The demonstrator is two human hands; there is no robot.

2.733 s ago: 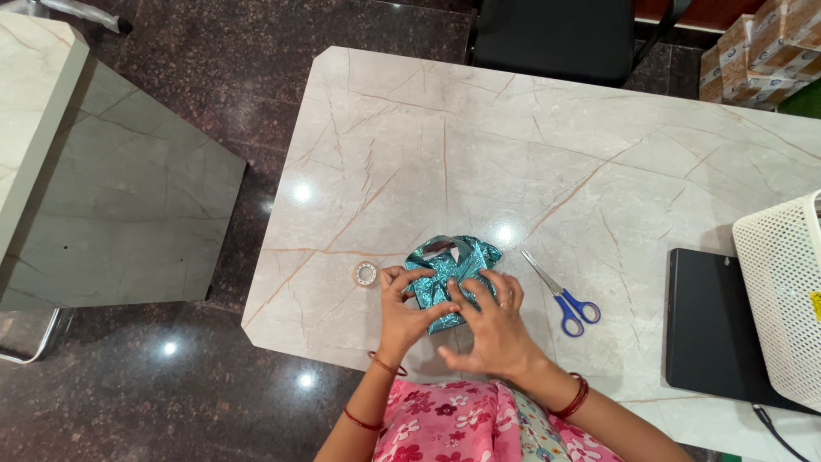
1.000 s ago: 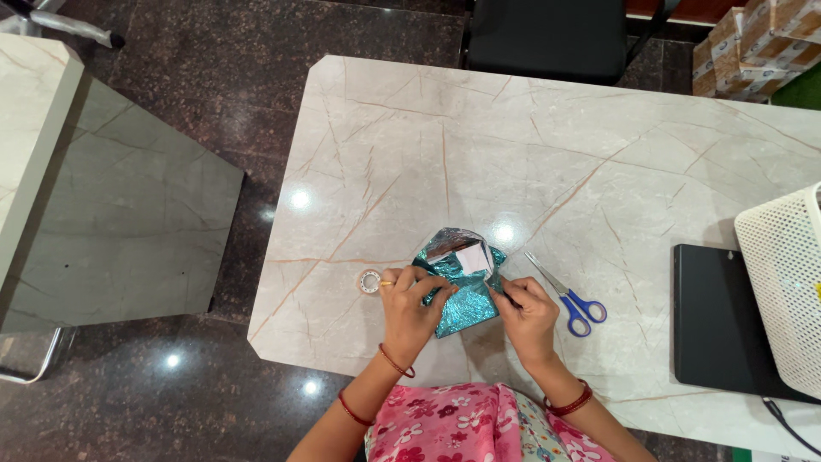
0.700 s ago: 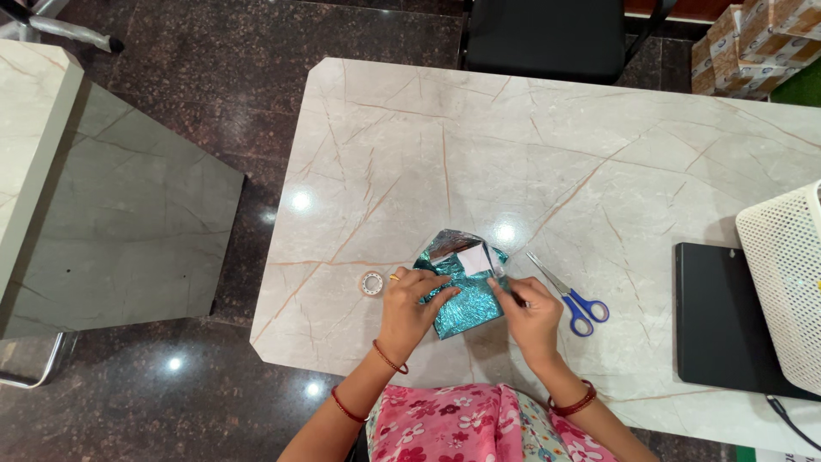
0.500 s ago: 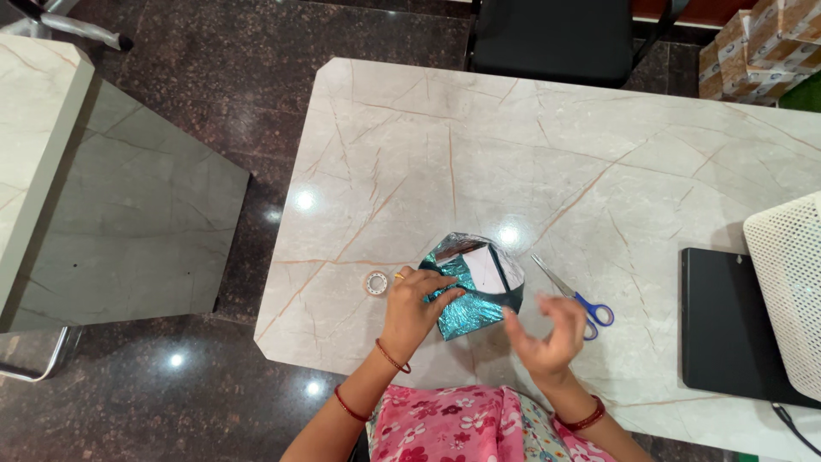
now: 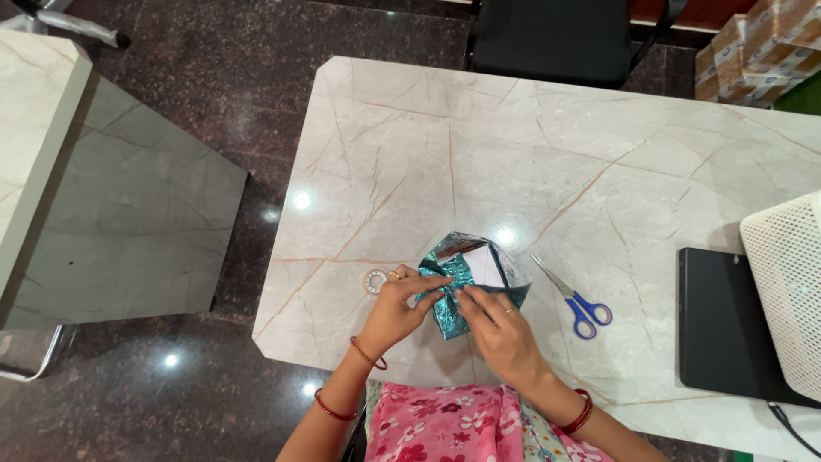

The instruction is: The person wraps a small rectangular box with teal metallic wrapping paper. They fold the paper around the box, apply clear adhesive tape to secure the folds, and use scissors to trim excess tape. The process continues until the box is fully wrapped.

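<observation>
A small package wrapped in shiny teal foil paper lies near the front edge of the marble table. A flap stands loose at its far side, showing a white panel inside. My left hand pinches the paper at the package's left side. My right hand lies flat over the near right part of the wrapping, pressing it down. A small roll of clear tape sits just left of my left hand. Blue-handled scissors lie to the right of the package.
A black flat device and a white mesh basket occupy the table's right end. A black chair stands behind the table. Cardboard boxes are stacked at the top right. Another marble counter stands to the left.
My right hand had lifted off the package half a second ago; it has come back down onto the foil. The left hand has kept its hold on the left side throughout.
</observation>
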